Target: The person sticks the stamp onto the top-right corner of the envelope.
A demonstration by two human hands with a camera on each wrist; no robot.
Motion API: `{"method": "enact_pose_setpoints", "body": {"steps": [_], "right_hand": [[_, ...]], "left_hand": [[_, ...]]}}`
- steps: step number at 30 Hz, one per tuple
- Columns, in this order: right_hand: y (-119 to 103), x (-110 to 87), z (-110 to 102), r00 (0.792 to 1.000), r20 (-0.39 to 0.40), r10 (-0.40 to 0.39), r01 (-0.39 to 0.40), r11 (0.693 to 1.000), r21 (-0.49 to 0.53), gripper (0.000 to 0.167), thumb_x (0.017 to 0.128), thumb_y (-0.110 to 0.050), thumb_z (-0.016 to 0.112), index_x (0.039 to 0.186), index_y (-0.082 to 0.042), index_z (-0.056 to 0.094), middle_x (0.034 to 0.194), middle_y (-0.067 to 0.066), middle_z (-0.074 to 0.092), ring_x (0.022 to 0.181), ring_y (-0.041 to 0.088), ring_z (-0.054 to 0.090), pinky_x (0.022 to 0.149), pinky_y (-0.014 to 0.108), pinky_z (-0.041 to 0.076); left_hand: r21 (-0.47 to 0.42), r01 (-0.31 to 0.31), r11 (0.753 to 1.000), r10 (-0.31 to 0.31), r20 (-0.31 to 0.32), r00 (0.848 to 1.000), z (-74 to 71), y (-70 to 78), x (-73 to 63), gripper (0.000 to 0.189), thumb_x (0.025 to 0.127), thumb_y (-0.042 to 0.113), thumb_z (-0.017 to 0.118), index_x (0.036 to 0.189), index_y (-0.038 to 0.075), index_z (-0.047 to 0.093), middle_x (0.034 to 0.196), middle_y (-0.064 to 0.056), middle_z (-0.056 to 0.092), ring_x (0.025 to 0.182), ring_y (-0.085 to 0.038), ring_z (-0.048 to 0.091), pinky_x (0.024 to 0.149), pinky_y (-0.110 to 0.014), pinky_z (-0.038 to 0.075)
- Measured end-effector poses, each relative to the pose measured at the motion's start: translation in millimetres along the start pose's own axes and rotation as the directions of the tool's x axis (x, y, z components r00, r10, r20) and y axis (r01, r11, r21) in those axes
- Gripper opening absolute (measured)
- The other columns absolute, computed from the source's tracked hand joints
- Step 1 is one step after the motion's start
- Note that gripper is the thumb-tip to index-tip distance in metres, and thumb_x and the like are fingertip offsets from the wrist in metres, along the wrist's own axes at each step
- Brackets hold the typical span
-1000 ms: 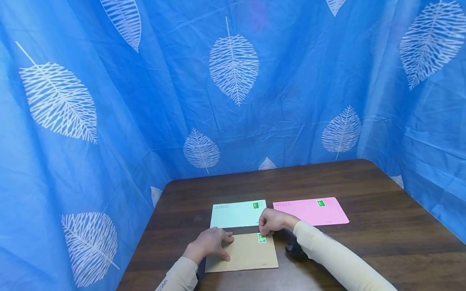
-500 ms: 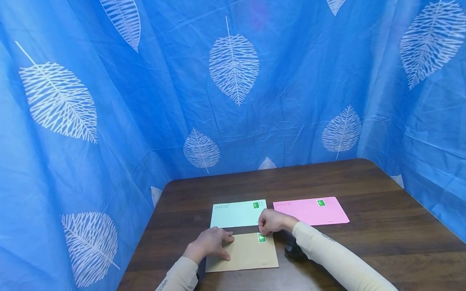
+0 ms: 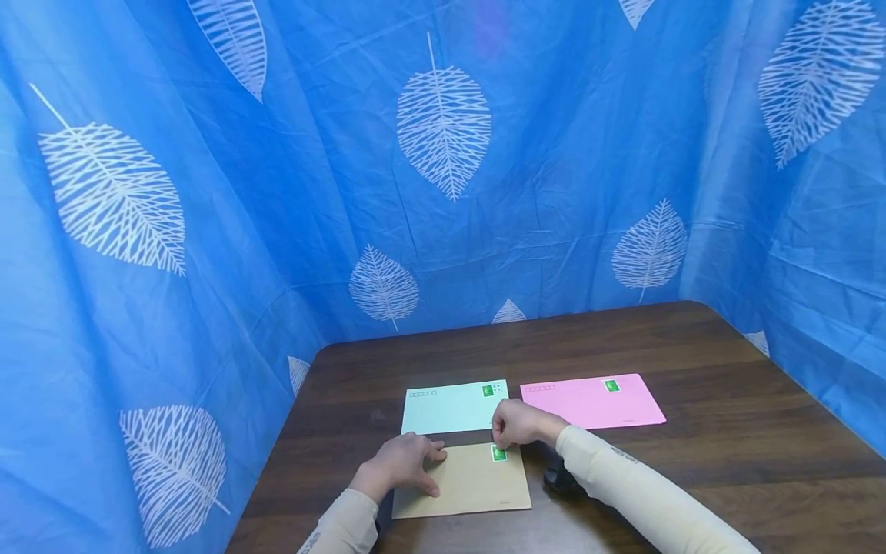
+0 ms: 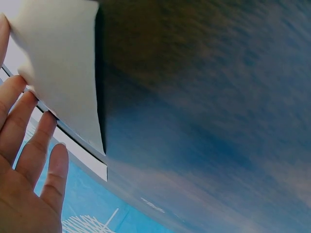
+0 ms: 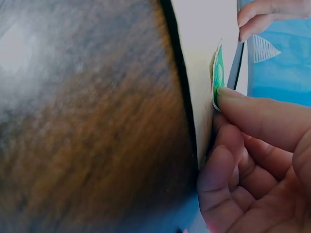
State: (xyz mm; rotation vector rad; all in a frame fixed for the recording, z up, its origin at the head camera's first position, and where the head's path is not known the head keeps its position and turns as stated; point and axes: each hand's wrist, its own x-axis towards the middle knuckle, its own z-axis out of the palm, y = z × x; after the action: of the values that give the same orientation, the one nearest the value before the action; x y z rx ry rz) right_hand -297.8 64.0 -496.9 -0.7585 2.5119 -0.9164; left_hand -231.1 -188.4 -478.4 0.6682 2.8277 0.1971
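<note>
A tan envelope (image 3: 477,485) lies on the table nearest the person. My left hand (image 3: 404,465) rests on its left side with fingers and thumb spread; the left wrist view has these fingertips (image 4: 47,119) along the envelope's edge. At the envelope's upper right corner is a green stamp (image 3: 499,453) with a white toothed border. My right hand (image 3: 517,423) pinches the stamp's edge, the thumb (image 5: 233,93) on its face in the right wrist view and the other fingers curled. The stamp's far edge stands slightly off the paper there. The index fingertip is partly hidden behind the thumb.
Behind the tan envelope lie a mint green envelope (image 3: 443,412) and, to its right, a pink envelope (image 3: 574,400), each bearing a green stamp. A dark wrist camera (image 3: 559,478) hangs under the right wrist. A blue leaf-patterned curtain (image 3: 540,192) surrounds the wooden table (image 3: 747,446).
</note>
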Motion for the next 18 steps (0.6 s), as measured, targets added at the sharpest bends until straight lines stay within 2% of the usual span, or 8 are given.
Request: {"method": "enact_pose_setpoints", "body": {"steps": [7, 18], "right_hand": [[-0.9, -1.0, 1.3, 0.999, -0.021, 0.024, -0.024, 1.000, 0.010, 0.023, 0.081, 0.004, 0.076, 0.065, -0.010, 0.069, 0.060, -0.003, 0.061, 0.056, 0.013, 0.053, 0.053, 0.025, 0.043], [0.7, -1.8, 1.1, 0.999, -0.044, 0.010, -0.008, 0.999, 0.031, 0.020, 0.079, 0.003, 0.078, 0.066, -0.009, 0.069, 0.061, -0.004, 0.060, 0.057, 0.012, 0.053, 0.053, 0.025, 0.043]], "left_hand": [[-0.006, 0.006, 1.000, -0.006, 0.004, 1.000, 0.0, 0.7, 0.1, 0.062, 0.064, 0.039, 0.091, 0.121, 0.021, 0.074, 0.134, 0.006, 0.067, 0.126, -0.023, 0.063, 0.100, -0.039, 0.053], [-0.014, 0.017, 1.000, -0.017, 0.009, 1.000, -1.1, 1.7, -0.3, 0.062, 0.064, 0.038, 0.091, 0.121, 0.021, 0.074, 0.134, 0.006, 0.067, 0.126, -0.024, 0.062, 0.101, -0.040, 0.052]]}}
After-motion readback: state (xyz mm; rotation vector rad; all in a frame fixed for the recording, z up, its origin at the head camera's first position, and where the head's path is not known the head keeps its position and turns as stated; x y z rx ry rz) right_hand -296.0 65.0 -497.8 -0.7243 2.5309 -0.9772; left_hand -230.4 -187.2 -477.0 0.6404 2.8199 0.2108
